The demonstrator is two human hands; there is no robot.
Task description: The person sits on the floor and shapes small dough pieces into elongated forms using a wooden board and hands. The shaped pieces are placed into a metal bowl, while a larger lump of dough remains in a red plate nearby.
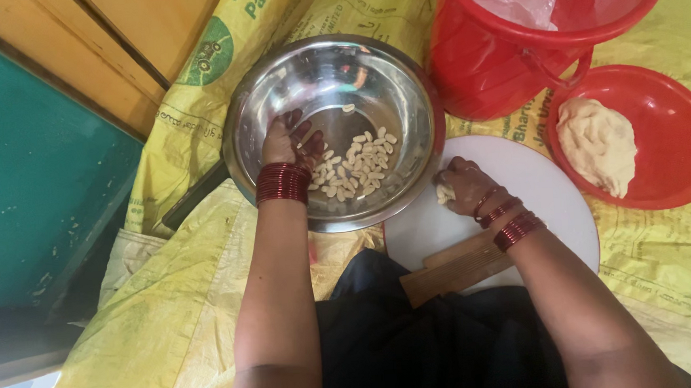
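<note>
While our left hand (pixel 289 141) drops pieces into the steel bowl (pixel 402 76), our right hand (pixel 462 186), at 3 o'clock, pinches dough (pixel 445 193); sticky dough could smear.

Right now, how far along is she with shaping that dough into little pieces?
Done: a few dozen small shaped pieces lie in the steel bowl. In hand: the left hand reaches into the bowl, and the right hand holds a bit of dough over the white board. Left: a big dough lump in the red bowl.
</note>
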